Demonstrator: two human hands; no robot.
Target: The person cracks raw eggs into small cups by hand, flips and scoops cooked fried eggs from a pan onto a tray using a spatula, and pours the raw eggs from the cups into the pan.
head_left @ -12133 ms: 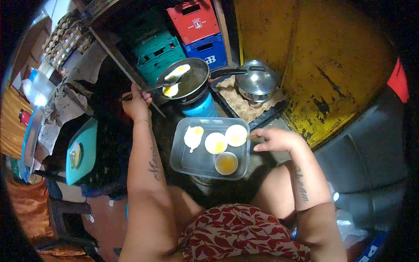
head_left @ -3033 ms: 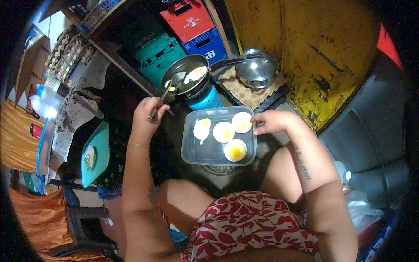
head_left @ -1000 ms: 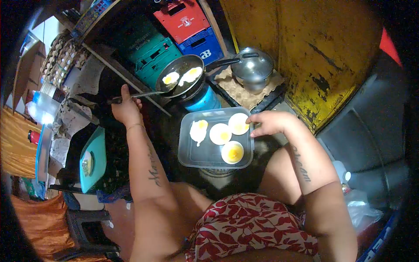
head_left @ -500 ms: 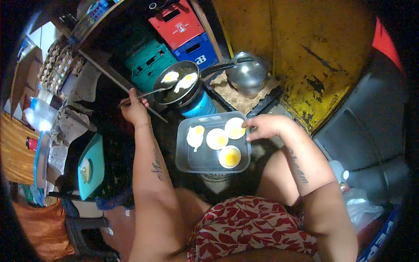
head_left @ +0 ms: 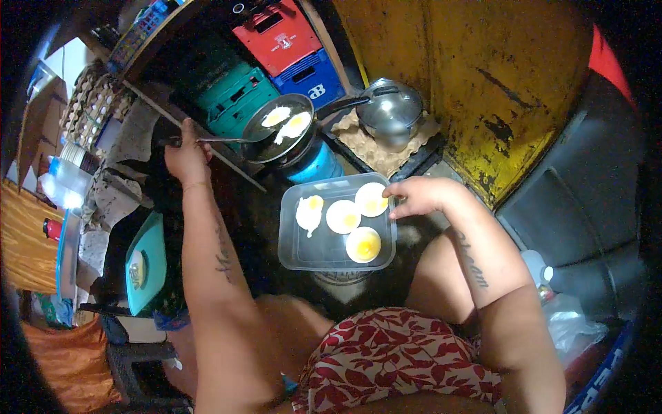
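My left hand (head_left: 186, 157) is wrapped round the handle of a metal spoon (head_left: 224, 140), whose broad end is over the left side of the frying pan (head_left: 249, 153). Two fried eggs lie in the pan: one egg (head_left: 276, 116) farther back, another egg (head_left: 295, 125) to its right. With thumb and fingers, my right hand (head_left: 417, 196) grips the right rim of a clear plastic container (head_left: 293, 255). Inside are an irregular fried egg (head_left: 309, 214) at the left and several round ones, such as this fried egg (head_left: 363, 245).
The pan sits on a burner over a blue canister (head_left: 321, 165). Right of it, a lidded pot (head_left: 389, 110) stands on brown cardboard (head_left: 372, 152). Stacked crates (head_left: 283, 41) are behind. Egg trays (head_left: 96, 100) and a teal tray (head_left: 155, 248) are at the left.
My left hand has moved left and slightly up, drawing the spoon toward the pan's left side. The farther egg sits a little more to the right and back. My right hand stays on the container.
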